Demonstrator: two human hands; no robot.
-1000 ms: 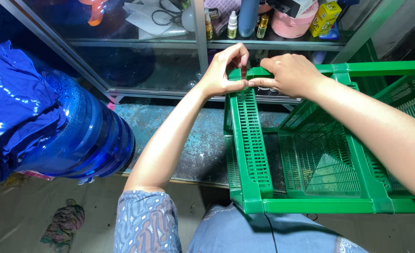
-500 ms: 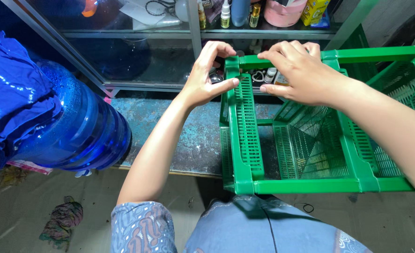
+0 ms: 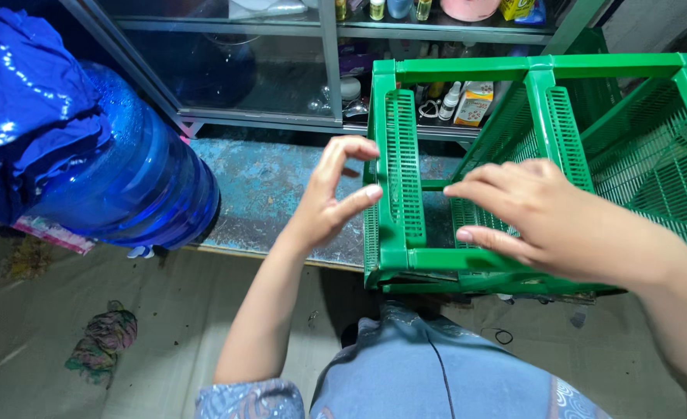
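Observation:
A green plastic slatted rack [image 3: 405, 171] lies on its side in front of me, its open frame facing up. My left hand [image 3: 329, 203] is at the rack's left edge, thumb and fingers spread in a curve, fingertips touching the green side panel. My right hand [image 3: 537, 221] hovers over the rack's near bar, fingers stretched out to the left and holding nothing.
A big blue water jug [image 3: 138, 186] draped with blue cloth [image 3: 25, 101] lies at the left. A glass-fronted metal cabinet [image 3: 328, 46] with small bottles stands behind the rack. A crumpled rag [image 3: 103, 341] lies on the floor mat. My blue-clad knees [image 3: 436, 372] are below the rack.
Both hands have let go of the rack's far top corner and drawn back toward me. The rack now sits closer and lower in view.

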